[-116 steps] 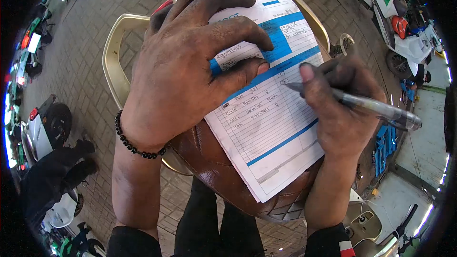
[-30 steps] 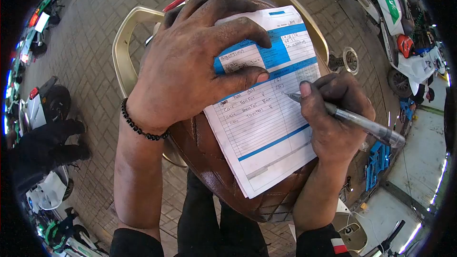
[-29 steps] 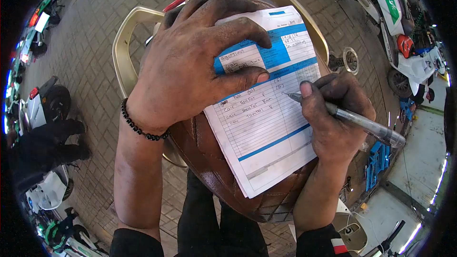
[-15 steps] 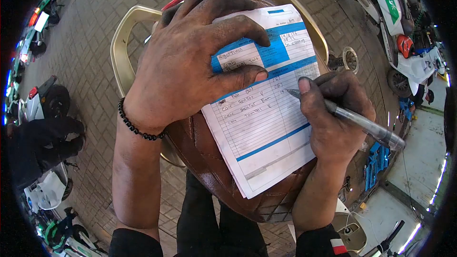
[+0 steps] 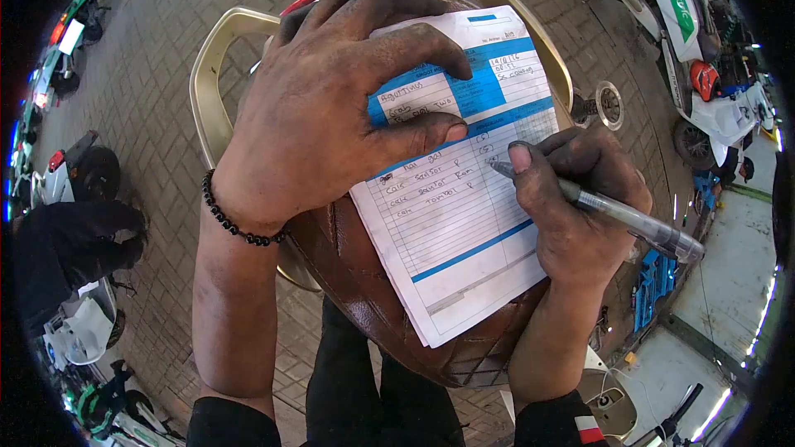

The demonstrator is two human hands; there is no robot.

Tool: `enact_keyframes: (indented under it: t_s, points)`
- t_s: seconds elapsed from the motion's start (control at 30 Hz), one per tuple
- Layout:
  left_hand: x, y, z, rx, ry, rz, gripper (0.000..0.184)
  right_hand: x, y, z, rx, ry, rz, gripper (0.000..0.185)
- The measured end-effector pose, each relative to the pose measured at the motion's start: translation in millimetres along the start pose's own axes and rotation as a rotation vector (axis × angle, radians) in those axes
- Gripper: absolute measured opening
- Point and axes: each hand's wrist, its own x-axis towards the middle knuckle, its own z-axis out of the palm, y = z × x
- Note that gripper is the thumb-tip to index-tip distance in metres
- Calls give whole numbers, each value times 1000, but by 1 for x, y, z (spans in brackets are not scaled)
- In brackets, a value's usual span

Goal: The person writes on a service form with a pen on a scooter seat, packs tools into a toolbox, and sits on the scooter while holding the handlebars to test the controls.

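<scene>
A printed form (image 5: 464, 215) with blue bands and handwriting lies on a brown leather seat (image 5: 364, 281). My left hand (image 5: 331, 108) rests over the form's upper left part, its fingers spread and bent, thumb and index finger on the paper. The far fingertips reach past the sheet's top edge. A clear-barrelled pen (image 5: 638, 219) is pinched in my right hand (image 5: 580, 199), its tip on the form beside the third handwritten line. The side of my right hand lies at the sheet's right edge.
Gold-coloured rails (image 5: 203, 91) curve round the seat. White scooters stand at the right (image 5: 720, 95) and lower left (image 5: 83, 331). A person in dark clothes (image 5: 66, 257) is at the left. A blue tool case (image 5: 654, 290) lies on the ground at the right.
Compared with the earliest frame, the form and both hands appear shifted in view. The pen tip has moved down to the third line, where a new mark shows. Lately my right hand moved slightly left.
</scene>
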Motion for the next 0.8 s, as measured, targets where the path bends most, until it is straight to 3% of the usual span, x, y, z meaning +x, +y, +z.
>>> enact_keyframes:
  t_s: [0.17,0.47,0.8]
  points:
    - [2,0,-1,-16,9,26,39,0,1,-2,154,125,171,26]
    - [0,0,1,-2,-4,-14,38,-5,6,-3,202,78,48,29]
    - [0,2,0,7,-54,-70,40,-4,5,-6,179,39,86,30]
